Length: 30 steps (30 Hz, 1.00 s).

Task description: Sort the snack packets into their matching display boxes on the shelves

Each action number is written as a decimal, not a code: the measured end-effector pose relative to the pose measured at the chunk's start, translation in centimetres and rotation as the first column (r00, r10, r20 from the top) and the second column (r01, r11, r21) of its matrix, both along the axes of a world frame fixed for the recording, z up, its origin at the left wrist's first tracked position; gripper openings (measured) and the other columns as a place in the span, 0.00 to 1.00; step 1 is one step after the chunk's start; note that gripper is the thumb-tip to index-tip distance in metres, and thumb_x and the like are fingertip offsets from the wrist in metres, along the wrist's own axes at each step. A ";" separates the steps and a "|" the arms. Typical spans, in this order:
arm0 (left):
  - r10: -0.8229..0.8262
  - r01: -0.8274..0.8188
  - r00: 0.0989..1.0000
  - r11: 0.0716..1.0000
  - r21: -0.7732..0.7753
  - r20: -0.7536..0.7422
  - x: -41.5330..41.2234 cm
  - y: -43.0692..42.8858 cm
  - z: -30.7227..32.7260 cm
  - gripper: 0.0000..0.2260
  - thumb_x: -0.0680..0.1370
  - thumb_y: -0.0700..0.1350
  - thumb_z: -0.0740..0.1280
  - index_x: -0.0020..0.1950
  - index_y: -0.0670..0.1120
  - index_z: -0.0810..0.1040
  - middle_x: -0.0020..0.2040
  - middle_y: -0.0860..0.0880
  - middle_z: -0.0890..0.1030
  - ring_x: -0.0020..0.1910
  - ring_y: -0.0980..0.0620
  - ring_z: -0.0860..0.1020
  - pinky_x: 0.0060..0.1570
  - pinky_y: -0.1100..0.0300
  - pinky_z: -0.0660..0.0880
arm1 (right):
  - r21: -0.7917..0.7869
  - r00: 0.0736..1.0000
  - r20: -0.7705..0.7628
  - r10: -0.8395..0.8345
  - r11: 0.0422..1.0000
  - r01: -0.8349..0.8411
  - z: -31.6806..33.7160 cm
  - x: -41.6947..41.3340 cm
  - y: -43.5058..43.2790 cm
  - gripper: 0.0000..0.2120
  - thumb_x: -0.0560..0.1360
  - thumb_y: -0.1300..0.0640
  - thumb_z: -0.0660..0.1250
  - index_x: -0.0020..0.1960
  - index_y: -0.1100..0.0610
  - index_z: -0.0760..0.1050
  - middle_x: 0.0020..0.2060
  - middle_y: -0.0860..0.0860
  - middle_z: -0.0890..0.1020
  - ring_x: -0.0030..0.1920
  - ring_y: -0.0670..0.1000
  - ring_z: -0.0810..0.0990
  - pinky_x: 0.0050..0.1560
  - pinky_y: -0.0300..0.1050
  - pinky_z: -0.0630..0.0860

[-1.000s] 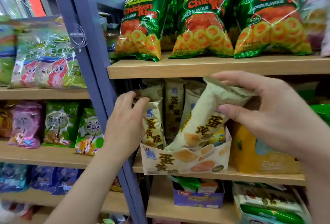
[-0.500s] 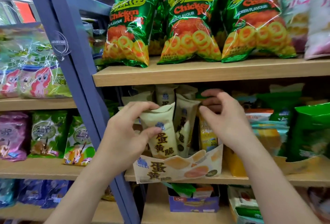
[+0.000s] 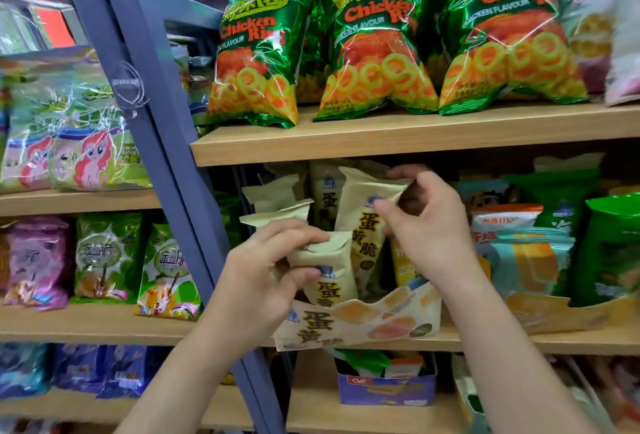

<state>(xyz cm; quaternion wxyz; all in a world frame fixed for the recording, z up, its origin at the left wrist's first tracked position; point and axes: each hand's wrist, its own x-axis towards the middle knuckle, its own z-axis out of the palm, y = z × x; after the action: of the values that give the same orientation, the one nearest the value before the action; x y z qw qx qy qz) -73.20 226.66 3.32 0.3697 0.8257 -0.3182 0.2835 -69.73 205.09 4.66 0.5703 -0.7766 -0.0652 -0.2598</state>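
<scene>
Your left hand [image 3: 256, 281] has its fingers curled over the crimped top of a short cream foil snack packet [image 3: 329, 281] with brown characters. The thumb presses from below, so the hand pinches it. That packet stands in the front row of the cream cardboard display box [image 3: 363, 324] printed with golden crisps. Your right hand [image 3: 426, 225] pinches the top edge of a taller cream packet [image 3: 367, 219] of the same print, upright just behind the first and also inside the box.

The main risk is the box itself. It sits at the very front of the light wooden shelf [image 3: 571, 342], and its front wall is low and scalloped. If you push down or forward while seating the front packet, the box may slide off the lip or the packet may flop out over the wall.

Squeezing is the next risk. These packets look puffed and their contents are probably brittle, so a hard pinch or a forced wedge between neighbours could crush them.

Your right hand works close under the upper wooden shelf [image 3: 415, 132]. A quick lift could knock your knuckles or drag the taller packet out of line.

A small yellow packet [image 3: 403, 267] shows at the box's right side. Its label cannot be read, so check that it belongs before you pack the row tight.
</scene>
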 end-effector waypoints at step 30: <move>0.350 -0.528 0.849 0.575 0.625 0.395 2.2 -2.9 -2.0 0.16 0.80 0.55 0.56 0.64 0.58 0.77 0.69 0.46 0.73 0.67 0.41 0.70 0.63 0.43 0.62 | -0.397 0.979 0.006 -0.206 0.897 0.191 -3.7 -2.1 -0.6 0.15 0.80 0.54 0.62 0.66 0.48 0.72 0.53 0.47 0.74 0.59 0.50 0.72 0.52 0.41 0.70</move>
<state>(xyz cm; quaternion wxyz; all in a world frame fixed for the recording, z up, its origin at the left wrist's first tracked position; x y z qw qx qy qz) -70.96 223.75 1.30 -0.1020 0.9168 -0.2264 0.3129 -71.82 204.52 0.97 0.3730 -0.8829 -0.0264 -0.2839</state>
